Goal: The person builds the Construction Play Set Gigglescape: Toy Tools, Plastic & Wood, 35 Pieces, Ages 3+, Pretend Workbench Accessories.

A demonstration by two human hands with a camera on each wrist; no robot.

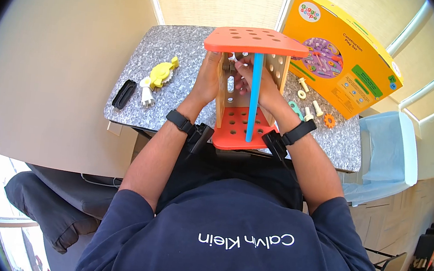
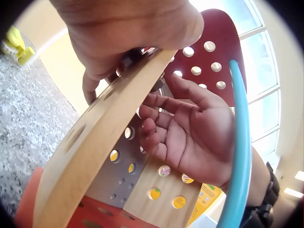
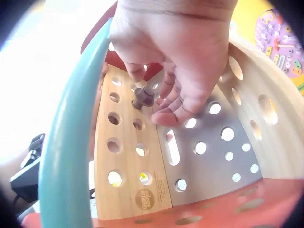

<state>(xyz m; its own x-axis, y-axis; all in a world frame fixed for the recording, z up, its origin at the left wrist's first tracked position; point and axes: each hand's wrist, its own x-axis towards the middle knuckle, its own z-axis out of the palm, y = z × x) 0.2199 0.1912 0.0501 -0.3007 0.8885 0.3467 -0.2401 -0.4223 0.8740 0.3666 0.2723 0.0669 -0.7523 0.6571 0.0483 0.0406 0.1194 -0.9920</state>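
A toy box with a red-orange holed top [image 1: 257, 41], red base [image 1: 235, 143], wooden side panels [image 3: 130, 156], grey back panel [image 3: 199, 147] and blue rod [image 1: 254, 97] stands upright at the table's near edge. My left hand [image 1: 208, 81] grips the left wooden panel over its edge; its fingertips are partly hidden outside. My right hand [image 3: 180, 57] reaches inside past the rod, fingers loosely curled. Thumb and index finger are on either side of a grey bolt-like piece [image 3: 143, 97] at a panel hole, with a small gap showing in the right wrist view.
Yellow toy pieces [image 1: 162, 73], a white piece [image 1: 147, 95] and a black case [image 1: 123, 94] lie left on the speckled table [image 1: 152, 42]. Right are cream bolts [image 1: 317, 108], an orange gear [image 1: 329, 120] and a yellow carton [image 1: 344, 53]. A lined bin [image 1: 388, 155] stands beside the table.
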